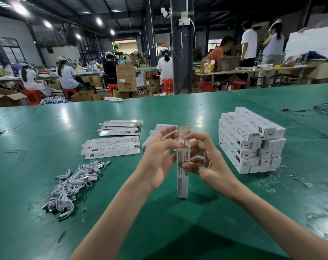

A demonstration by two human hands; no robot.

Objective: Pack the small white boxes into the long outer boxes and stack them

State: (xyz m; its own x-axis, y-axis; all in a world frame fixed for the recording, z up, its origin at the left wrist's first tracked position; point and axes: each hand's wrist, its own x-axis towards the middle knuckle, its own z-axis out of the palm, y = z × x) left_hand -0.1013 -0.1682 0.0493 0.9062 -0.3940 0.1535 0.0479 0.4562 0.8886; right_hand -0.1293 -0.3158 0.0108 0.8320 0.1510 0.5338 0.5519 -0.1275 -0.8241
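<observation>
Tabletop of green matting (47, 184) fills the view. On its right stands a stack of long white printed cardboard boxes (251, 141), laid in crossing layers. Left of centre lie flat unfolded white cartons (112, 147) in loose piles, and nearer the person a heap of coiled white cables (73, 184). In the middle a long white printed outer box (183, 177) stands on end on the table, top flap open. The left hand (159, 156) curls its fingers at the open top, thumb against the box's edge. The right hand (206, 156) pinches the box's side, forefinger at the flap.
</observation>
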